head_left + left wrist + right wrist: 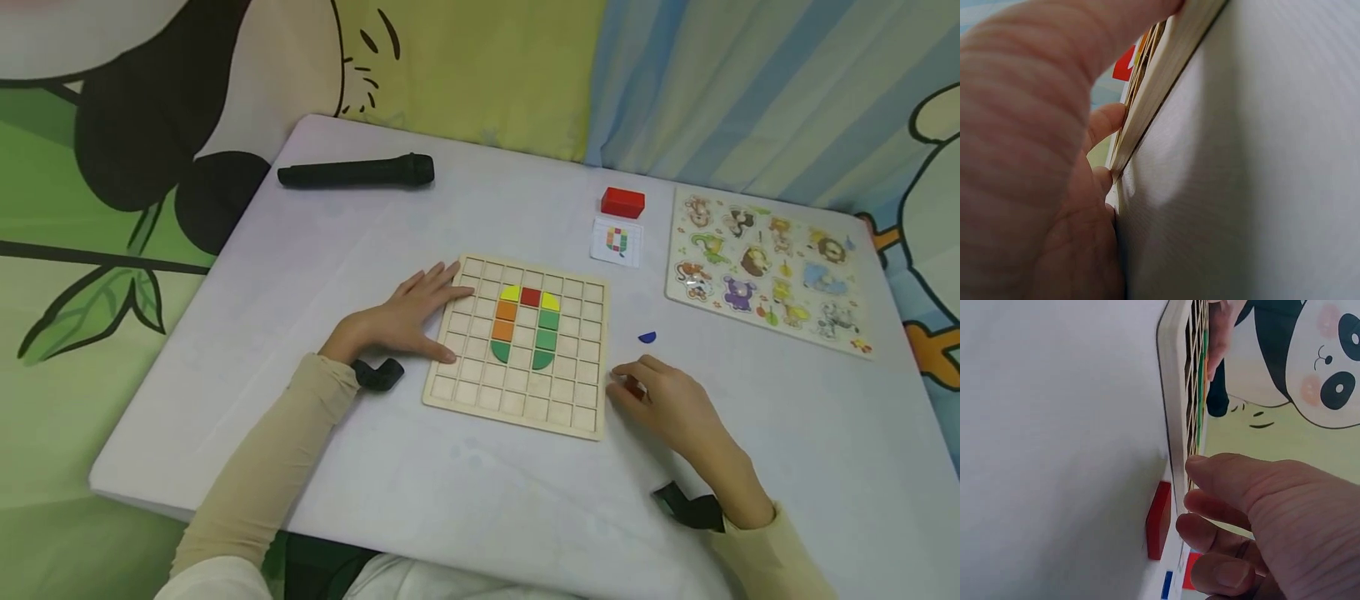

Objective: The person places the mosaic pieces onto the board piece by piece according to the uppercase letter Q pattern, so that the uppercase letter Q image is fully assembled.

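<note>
A wooden grid board (465, 392) lies on the table, holding red, yellow, orange and green pieces (547, 340) in a ring. My left hand (408, 312) rests with spread fingers at its left edge, fingertips and thumb touching the frame. Beside the right edge, my right hand (675, 408) hovers with loosely bent fingers; the right wrist view shows nothing between thumb and fingers. Below those fingers a red piece (1159, 522) is on the table, mostly hidden in the head view. A small blue half-round piece (647, 337) lies just beyond this hand.
Behind the board are a pattern card (617, 242) and a red block (622, 202). An animal puzzle board (772, 271) lies at the right. A black microphone (356, 172) lies at the back left. Patterned curtains (480, 75) hang behind the table.
</note>
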`<state>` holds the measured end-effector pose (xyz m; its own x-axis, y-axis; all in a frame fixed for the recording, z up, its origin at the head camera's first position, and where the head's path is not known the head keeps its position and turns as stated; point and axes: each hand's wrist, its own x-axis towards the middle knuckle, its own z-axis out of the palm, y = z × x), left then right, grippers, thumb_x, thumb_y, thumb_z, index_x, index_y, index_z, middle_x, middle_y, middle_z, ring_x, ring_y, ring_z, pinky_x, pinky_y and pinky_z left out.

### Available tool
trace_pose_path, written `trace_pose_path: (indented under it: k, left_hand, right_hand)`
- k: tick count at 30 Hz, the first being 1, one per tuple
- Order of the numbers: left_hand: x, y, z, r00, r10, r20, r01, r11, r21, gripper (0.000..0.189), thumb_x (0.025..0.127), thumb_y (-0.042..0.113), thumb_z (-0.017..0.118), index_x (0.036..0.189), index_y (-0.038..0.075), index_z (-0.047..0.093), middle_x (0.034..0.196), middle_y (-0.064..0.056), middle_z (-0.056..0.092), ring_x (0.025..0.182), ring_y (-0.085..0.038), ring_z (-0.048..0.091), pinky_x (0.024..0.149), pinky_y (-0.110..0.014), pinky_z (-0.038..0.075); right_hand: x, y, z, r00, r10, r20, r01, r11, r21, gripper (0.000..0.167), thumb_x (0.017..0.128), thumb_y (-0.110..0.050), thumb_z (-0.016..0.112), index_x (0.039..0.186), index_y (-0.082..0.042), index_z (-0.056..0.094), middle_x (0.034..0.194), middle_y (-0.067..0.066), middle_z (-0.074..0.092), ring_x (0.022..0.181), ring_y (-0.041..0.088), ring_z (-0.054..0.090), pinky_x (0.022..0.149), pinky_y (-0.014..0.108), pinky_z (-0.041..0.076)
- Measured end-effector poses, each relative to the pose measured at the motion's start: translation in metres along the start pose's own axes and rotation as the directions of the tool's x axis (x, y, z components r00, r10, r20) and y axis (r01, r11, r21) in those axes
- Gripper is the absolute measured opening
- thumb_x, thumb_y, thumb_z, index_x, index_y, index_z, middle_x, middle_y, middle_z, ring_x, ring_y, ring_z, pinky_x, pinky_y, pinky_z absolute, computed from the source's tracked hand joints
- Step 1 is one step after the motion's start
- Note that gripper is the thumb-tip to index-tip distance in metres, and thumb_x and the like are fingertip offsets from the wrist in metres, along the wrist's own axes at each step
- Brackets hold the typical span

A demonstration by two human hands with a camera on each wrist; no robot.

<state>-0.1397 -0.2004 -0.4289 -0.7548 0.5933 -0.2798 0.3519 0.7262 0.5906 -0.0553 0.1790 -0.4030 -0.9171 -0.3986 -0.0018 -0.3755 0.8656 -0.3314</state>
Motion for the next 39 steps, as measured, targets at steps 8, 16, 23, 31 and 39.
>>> trace_pose_path:
  k: [8,16,23,31,39]
  left_hand:
    - [-0.005,-0.002,-0.001,1.0,-0.012,-0.009,0.012,1.0,-0.016,0.104,0.075,0.054,0.078,0.156,0.024,0.021,0.165,0.0,-0.013,0.151,-0.022,-0.017,0.122,-0.046,-0.008]
    - [-0.004,-0.004,0.001,1.0,-0.015,-0.015,0.015,1.0,-0.002,0.103,0.076,0.054,0.078,0.156,0.025,0.02,0.164,0.002,-0.014,0.15,-0.02,-0.017,0.122,-0.045,-0.008]
    - [-0.003,-0.003,0.001,1.0,-0.008,-0.009,0.008,1.0,0.009,0.104,0.075,0.055,0.077,0.156,0.025,0.02,0.164,0.001,-0.014,0.15,-0.021,-0.017,0.122,-0.046,-0.008]
    - [-0.001,-0.004,0.001,1.0,0.005,-0.007,-0.005,1.0,0.012,0.102,0.077,0.056,0.076,0.156,0.025,0.02,0.165,0.001,-0.013,0.15,-0.021,-0.017,0.122,-0.046,-0.007]
    - [0.002,-0.004,0.002,1.0,-0.003,-0.002,0.003,1.0,0.021,0.103,0.076,0.057,0.076,0.156,0.027,0.019,0.164,0.003,-0.014,0.15,-0.02,-0.017,0.122,-0.045,-0.008]
  right_hand:
    - [-0.012,0.011,-0.003,0.999,-0.01,-0.035,0.01,1.0,-0.016,0.027,0.075,-0.015,0.084,0.099,-0.006,0.074,0.085,0.001,0.062,0.068,0.014,0.056,0.055,0.027,0.046]
    - [-0.017,0.019,-0.003,1.0,-0.007,-0.023,0.007,1.0,-0.018,0.025,0.075,-0.017,0.084,0.095,-0.007,0.073,0.087,0.001,0.063,0.069,0.014,0.057,0.055,0.028,0.045]
    - [-0.016,0.018,-0.004,1.0,0.011,-0.01,-0.011,1.0,-0.022,0.025,0.076,-0.018,0.083,0.094,-0.005,0.073,0.089,0.003,0.063,0.07,0.015,0.057,0.057,0.03,0.048]
    - [-0.011,0.011,-0.005,0.999,0.028,0.017,-0.027,0.999,-0.031,0.028,0.077,-0.021,0.083,0.096,-0.004,0.072,0.09,0.005,0.064,0.072,0.018,0.058,0.061,0.033,0.052]
    - [-0.002,-0.001,-0.004,0.999,0.009,0.05,-0.008,0.999,-0.033,0.029,0.078,-0.024,0.082,0.097,-0.006,0.071,0.089,0.003,0.062,0.071,0.015,0.055,0.06,0.028,0.049]
